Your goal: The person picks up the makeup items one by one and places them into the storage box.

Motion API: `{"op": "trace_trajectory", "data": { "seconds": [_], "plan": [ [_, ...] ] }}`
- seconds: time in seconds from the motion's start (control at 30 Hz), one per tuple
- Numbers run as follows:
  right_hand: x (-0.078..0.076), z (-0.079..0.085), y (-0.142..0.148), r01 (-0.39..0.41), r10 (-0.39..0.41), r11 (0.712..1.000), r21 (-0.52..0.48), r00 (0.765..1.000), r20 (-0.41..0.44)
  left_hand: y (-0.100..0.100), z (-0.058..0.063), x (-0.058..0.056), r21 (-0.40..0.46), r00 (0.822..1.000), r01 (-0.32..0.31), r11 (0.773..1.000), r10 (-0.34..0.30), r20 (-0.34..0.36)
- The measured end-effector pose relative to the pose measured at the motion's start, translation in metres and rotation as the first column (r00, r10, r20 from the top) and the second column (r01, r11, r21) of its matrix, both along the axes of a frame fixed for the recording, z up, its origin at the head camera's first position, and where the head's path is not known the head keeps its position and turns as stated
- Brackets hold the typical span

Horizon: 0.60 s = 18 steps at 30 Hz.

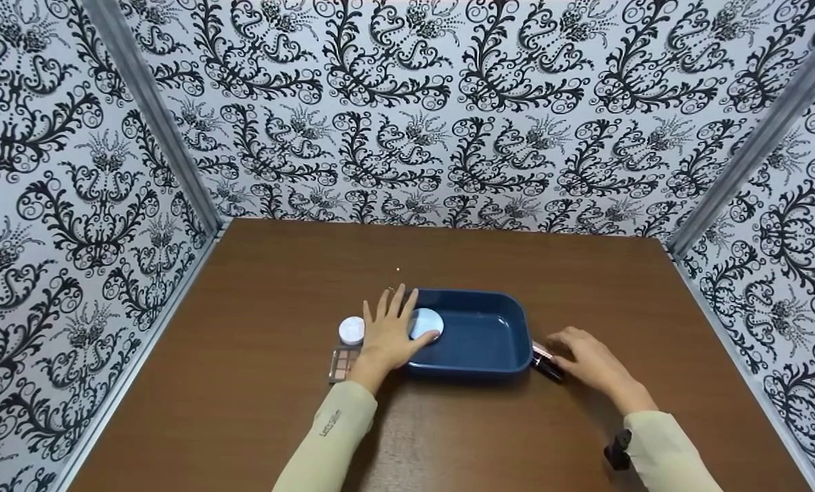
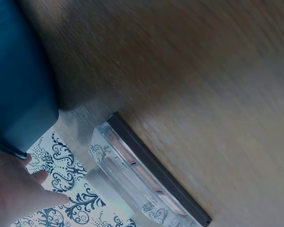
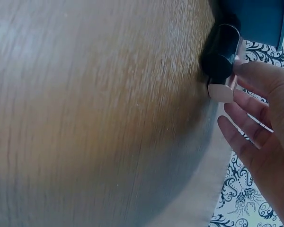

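A blue rectangular tray stands mid-table. My left hand lies with spread, straight fingers over its left rim, the thumb against a pale blue round disc inside. Left of that hand are a white round jar and a clear-lidded eyeshadow palette with pinkish pans. Along the tray's right side lie a black cosmetic tube and a pink flat-ended one. Beside them is my right hand, its thumb near the black tube and its fingers loosely bent around the far side.
The brown wooden table is bounded by patterned black-and-white walls at the back and sides. A tiny white speck lies behind the tray. A black strap mount hangs at the right sleeve.
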State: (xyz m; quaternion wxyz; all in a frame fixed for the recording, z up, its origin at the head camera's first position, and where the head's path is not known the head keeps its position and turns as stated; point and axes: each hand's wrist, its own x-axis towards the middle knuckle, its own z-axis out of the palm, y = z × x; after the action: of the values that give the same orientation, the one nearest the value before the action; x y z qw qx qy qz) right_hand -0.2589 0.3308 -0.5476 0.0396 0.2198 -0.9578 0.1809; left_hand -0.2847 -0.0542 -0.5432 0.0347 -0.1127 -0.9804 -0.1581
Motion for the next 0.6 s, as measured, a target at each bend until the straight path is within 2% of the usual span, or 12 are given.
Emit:
{"op": "trace_trajectory", "data": {
  "seconds": [0.2, 0.6],
  "plan": [
    [0.0010, -0.0050, -0.0006, 0.014, -0.014, 1.000, 0.010, 1.000, -0.024, 0.0011, -0.0014, 0.0001, -0.015, 1.000, -0.001, 1.000, 0.000, -0.028],
    [-0.0013, -0.0086, -0.0005, 0.029, -0.029, 1.000, 0.004, 0.999, -0.034, 0.0006, -0.0043, -0.0012, -0.031, 1.000, -0.006, 0.999, 0.005, -0.028]
  ]
}}
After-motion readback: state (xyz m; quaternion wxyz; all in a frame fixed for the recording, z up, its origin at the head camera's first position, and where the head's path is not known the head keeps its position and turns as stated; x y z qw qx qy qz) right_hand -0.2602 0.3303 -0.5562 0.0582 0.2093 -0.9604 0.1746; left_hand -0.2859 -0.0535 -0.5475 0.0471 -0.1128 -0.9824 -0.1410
